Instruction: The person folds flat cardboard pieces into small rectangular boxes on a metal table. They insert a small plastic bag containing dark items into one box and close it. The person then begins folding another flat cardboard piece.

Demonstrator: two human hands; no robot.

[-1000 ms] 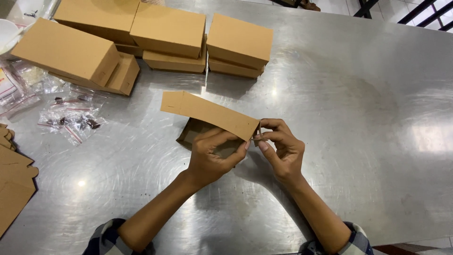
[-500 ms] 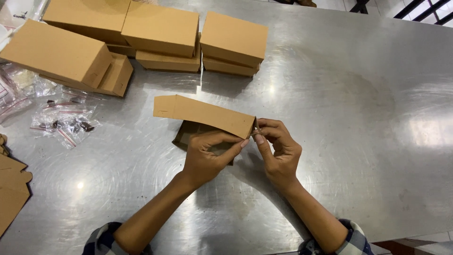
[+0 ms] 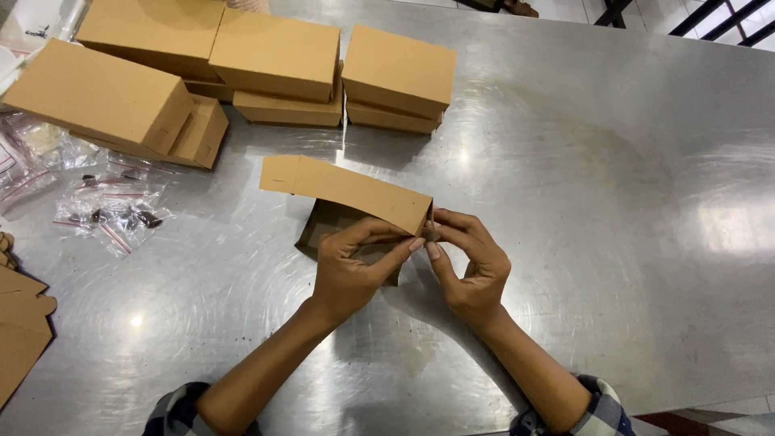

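Two hands: both are working at one half-folded brown cardboard box [image 3: 347,202] lying near the middle of the scratched steel table [image 3: 613,202].
Left hand [image 3: 355,270]: it is curling over the box's open tray, thumb and forefinger reaching to the right-hand corner of the raised flap; the fingers are bending closed on the cardboard.
Right hand [image 3: 472,270]: it is pinching that same corner from the other side, fingertips [image 3: 432,234] pressing together on the flap's end, just touching the left hand's tips.
Box: its long flap is standing tilted above the darker tray, which is resting on the table between the hands and the stacks.
Sleeves: checked cuffs are showing at the near edge of the table.
Finished boxes: closed brown cardboard boxes [image 3: 400,77] are sitting stacked along the far edge, towards the far left corner, well apart from the hands.
Bags: clear plastic zip bags with small dark parts [image 3: 113,211] are lying by the left edge.
Flat cardboard blanks [image 3: 20,327]: these are lying at the near left corner.
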